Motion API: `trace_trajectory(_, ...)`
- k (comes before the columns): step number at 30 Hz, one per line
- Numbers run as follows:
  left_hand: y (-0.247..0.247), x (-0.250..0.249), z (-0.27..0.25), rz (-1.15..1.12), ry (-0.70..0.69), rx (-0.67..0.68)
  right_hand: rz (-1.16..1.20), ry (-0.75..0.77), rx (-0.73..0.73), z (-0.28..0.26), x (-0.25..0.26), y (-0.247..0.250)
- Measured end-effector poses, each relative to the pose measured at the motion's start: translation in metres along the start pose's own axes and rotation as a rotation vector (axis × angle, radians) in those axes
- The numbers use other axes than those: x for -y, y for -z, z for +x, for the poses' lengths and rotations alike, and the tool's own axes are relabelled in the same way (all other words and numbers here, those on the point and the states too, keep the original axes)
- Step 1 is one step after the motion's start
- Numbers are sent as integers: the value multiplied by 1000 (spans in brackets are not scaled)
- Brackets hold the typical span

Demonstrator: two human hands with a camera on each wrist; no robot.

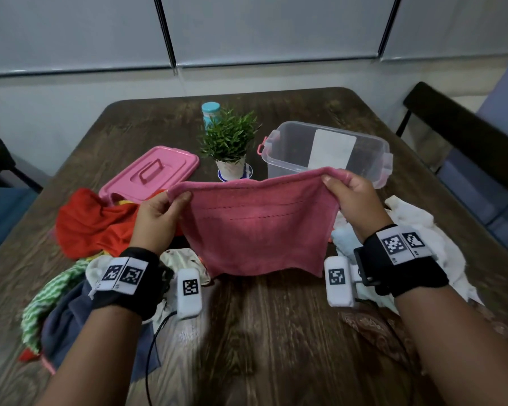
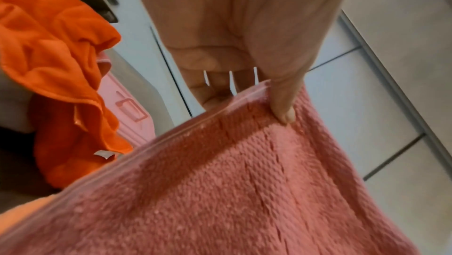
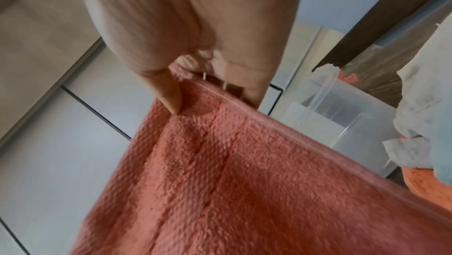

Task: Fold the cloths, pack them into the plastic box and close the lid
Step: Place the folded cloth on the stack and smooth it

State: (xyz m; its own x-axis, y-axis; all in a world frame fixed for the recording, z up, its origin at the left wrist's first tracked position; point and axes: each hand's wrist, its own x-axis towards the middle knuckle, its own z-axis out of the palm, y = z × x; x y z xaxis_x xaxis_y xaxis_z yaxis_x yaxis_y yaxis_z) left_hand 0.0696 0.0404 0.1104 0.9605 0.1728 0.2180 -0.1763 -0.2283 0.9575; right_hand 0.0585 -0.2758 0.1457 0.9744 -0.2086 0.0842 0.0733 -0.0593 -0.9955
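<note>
A pink towel (image 1: 255, 230) hangs spread above the table's middle. My left hand (image 1: 170, 200) pinches its top left corner and my right hand (image 1: 336, 183) pinches its top right corner. In the left wrist view the thumb presses the towel (image 2: 244, 182) edge against the fingers; the right wrist view shows the same grip on the towel (image 3: 232, 172). The clear plastic box (image 1: 326, 150) stands open and empty behind the towel, seen also as the box (image 3: 347, 118). Its pink lid (image 1: 153, 171) lies flat at the back left.
A red cloth (image 1: 94, 224), a green patterned cloth (image 1: 50, 300) and a dark blue cloth (image 1: 68, 323) lie heaped at the left. White cloths (image 1: 423, 230) lie at the right. A potted plant (image 1: 230, 145) and a teal bottle (image 1: 210, 112) stand at the back.
</note>
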Motion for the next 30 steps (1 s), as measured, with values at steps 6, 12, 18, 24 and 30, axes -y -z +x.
trace_trajectory(6,-9,-12,15,-70,-39,-5,130,-1,-51,2,15,-11)
trace_trajectory(12,-21,15,-24,59,-14,88,-151,-150,55,-27,-9,3)
trace_trajectory(18,-36,115,-108,524,357,610,-872,-456,527,-65,-100,-1)
trace_trajectory(24,-36,127,-138,617,304,592,-990,-286,588,-90,-151,5)
trace_trajectory(30,-34,132,-136,649,309,586,-1012,-300,682,-92,-170,7)
